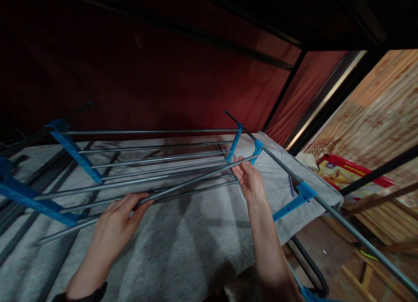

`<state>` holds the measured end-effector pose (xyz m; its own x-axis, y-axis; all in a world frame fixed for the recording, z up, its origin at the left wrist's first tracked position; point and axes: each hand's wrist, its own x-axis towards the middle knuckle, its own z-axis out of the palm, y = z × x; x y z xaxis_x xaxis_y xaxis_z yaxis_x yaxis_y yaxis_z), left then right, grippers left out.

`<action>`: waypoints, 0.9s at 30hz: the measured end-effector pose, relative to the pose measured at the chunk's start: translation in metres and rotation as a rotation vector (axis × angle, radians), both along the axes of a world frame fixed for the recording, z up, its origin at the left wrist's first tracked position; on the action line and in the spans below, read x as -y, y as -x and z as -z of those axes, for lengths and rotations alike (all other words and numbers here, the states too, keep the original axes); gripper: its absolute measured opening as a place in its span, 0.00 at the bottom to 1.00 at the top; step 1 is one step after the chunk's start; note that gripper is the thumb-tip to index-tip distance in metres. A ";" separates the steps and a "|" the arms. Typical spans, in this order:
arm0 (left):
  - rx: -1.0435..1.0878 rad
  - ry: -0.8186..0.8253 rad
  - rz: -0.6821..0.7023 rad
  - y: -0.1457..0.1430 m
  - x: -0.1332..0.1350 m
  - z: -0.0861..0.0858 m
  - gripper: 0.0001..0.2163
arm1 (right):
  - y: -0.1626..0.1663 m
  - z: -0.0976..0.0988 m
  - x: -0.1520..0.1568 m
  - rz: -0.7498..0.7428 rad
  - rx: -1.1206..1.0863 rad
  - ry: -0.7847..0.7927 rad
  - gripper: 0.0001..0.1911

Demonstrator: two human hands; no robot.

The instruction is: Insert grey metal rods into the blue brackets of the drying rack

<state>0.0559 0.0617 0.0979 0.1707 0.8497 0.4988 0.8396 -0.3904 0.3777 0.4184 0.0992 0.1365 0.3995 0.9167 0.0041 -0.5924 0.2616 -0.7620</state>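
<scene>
A rack of grey metal tubes (156, 156) joined by blue plastic brackets (78, 156) lies on a grey blanket (183, 249). My left hand (120, 219) is closed around the lower part of a loose-looking grey metal tube (189, 180), which slants up to the right across the others. Near that tube's upper end, my right hand (248, 178) holds it between thumb and fingers, close beside a blue bracket (257, 149). Another blue bracket (295, 201) sits on the long side pole (352, 232) to the right of my right forearm.
Several loose dark tubes (32, 197) lie at the left on the blanket. Behind the rack hangs a dark red sheet (163, 84). At the right, a dark metal frame post (329, 101) stands before a red and yellow box (346, 171) and wooden slats (382, 223).
</scene>
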 end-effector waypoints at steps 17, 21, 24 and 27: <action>0.017 -0.017 -0.061 -0.011 -0.003 -0.002 0.13 | 0.010 -0.008 -0.007 -0.068 0.057 0.033 0.07; 0.010 -0.018 -0.048 -0.012 -0.004 -0.001 0.15 | 0.010 -0.008 -0.009 -0.069 0.060 0.029 0.07; 0.001 -0.029 -0.053 -0.013 -0.005 0.000 0.16 | 0.009 -0.009 -0.009 -0.067 0.064 0.030 0.06; -0.007 -0.045 -0.052 -0.015 -0.006 -0.001 0.16 | 0.008 -0.009 -0.009 -0.063 0.068 0.032 0.06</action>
<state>0.0706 0.0673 0.0991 0.1300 0.8344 0.5356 0.8618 -0.3623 0.3551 0.4100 0.1079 0.1459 0.3407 0.9402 -0.0009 -0.5538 0.2000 -0.8083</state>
